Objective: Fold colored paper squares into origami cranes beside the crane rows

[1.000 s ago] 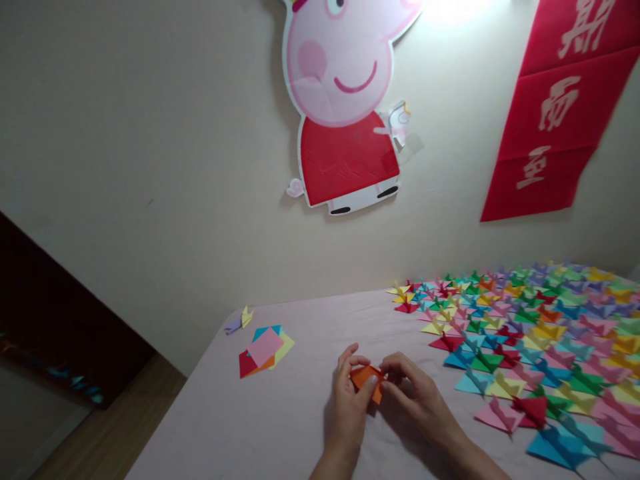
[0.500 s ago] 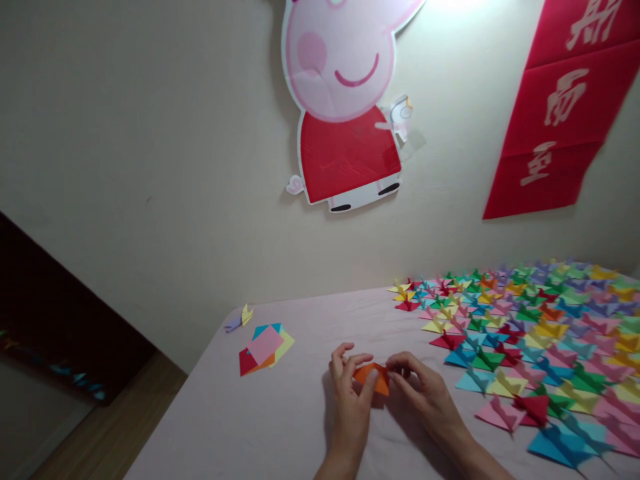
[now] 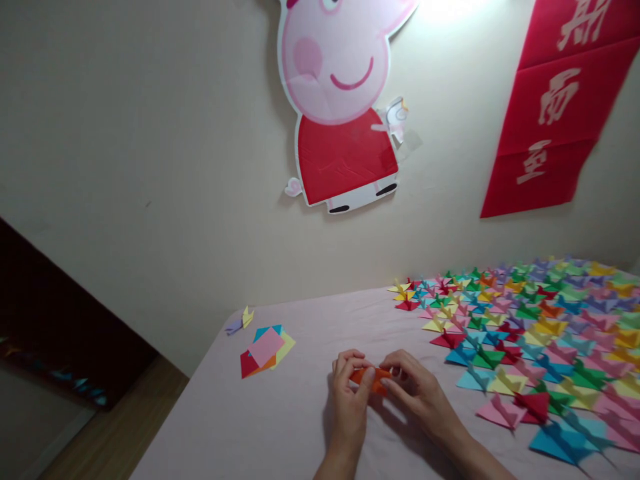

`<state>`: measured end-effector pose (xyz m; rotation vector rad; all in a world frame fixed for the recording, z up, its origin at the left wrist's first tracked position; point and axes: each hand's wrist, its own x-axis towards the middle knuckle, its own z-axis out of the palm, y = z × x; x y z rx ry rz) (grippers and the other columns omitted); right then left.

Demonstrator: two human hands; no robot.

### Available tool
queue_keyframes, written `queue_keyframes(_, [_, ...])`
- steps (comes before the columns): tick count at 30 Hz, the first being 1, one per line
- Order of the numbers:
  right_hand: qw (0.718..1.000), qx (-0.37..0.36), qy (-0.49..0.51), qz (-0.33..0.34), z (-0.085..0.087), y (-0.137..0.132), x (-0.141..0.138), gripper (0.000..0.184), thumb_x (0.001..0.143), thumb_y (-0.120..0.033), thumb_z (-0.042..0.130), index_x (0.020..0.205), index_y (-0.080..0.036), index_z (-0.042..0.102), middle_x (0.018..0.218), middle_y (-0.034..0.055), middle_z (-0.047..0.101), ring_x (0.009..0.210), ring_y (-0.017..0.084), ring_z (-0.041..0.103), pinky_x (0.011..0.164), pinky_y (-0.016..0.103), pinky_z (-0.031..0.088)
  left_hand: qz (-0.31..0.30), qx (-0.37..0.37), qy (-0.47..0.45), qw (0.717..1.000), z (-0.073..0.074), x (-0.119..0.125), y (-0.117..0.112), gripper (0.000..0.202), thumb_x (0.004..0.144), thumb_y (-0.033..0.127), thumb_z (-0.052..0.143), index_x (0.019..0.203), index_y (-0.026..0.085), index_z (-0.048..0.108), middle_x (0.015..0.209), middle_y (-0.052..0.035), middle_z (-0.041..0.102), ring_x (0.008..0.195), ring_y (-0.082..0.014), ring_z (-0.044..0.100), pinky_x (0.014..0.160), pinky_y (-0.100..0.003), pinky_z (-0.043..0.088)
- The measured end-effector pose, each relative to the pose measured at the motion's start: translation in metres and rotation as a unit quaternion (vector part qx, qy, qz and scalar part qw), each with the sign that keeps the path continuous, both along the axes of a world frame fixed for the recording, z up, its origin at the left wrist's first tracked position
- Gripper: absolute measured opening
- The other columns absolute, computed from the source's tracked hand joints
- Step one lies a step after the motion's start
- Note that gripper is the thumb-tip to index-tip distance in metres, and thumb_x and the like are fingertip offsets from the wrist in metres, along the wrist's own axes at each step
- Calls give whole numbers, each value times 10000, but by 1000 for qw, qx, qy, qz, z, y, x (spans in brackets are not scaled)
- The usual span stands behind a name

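A small piece of orange folded paper (image 3: 369, 378) is pinched between both my hands just above the pink tablecloth (image 3: 280, 420). My left hand (image 3: 349, 393) grips its left side with curled fingers and the thumb on top. My right hand (image 3: 417, 392) holds its right end, fingers pressed together. Only a narrow strip of the orange paper shows between the fingers.
Many folded paper cranes (image 3: 530, 340) in several colours lie in rows over the right half of the table. A small stack of coloured paper squares (image 3: 267, 348) and two loose cranes (image 3: 240, 320) lie at the left. A cartoon pig cutout (image 3: 345, 107) and red banner (image 3: 555, 107) hang on the wall.
My hands have closed in over the orange paper, which now looks flatter and more covered by the fingers. The view has shifted slightly.
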<state>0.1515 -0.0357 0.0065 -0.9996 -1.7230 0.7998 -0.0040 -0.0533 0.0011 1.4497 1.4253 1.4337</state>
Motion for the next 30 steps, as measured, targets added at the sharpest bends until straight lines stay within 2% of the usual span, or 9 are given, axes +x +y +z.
queue_keyframes(10, [999, -31, 5, 9, -5, 3, 2, 250, 899, -392, 547, 765, -216, 663, 732, 34, 655, 674, 183, 593, 620, 287, 454, 1, 8, -13, 1000, 2, 0, 1, 223, 859, 420, 624, 774, 218, 669, 1040, -57, 600, 1068, -235, 553, 958, -355, 404])
queue_keyframes(15, [998, -51, 35, 12, -2, 2, 1, 256, 881, -417, 569, 753, -211, 650, 717, 23, 637, 644, 174, 569, 597, 286, 449, 3, 19, -17, 1000, 0, -1, 2, 251, 863, 446, 628, 774, 217, 677, 1032, -58, 607, 1063, -231, 559, 955, -342, 408])
queue_keyframes(23, [999, -33, 38, 2, -1, 2, 1, 260, 891, -409, 557, 724, -219, 617, 688, 9, 615, 634, 170, 563, 587, 281, 440, 18, 25, -27, 999, -2, -1, 4, 265, 856, 458, 634, 753, 215, 662, 1004, -53, 616, 1039, -225, 571, 925, -325, 431])
queue_keyframes(28, [996, -5, 47, -76, 0, 3, 5, 254, 920, -388, 537, 728, -224, 569, 670, -6, 581, 612, 162, 547, 572, 273, 435, 85, 39, -54, 994, -3, 0, 3, 234, 870, 444, 612, 830, 213, 619, 929, -32, 602, 914, -194, 575, 806, -279, 452])
queue_keyframes(30, [994, 19, 40, -98, 1, 2, 6, 231, 928, -374, 534, 752, -228, 564, 679, -7, 575, 612, 161, 541, 572, 273, 434, 59, 20, -39, 997, 0, 3, 0, 233, 883, 431, 599, 808, 211, 608, 852, -16, 594, 823, -176, 566, 735, -256, 448])
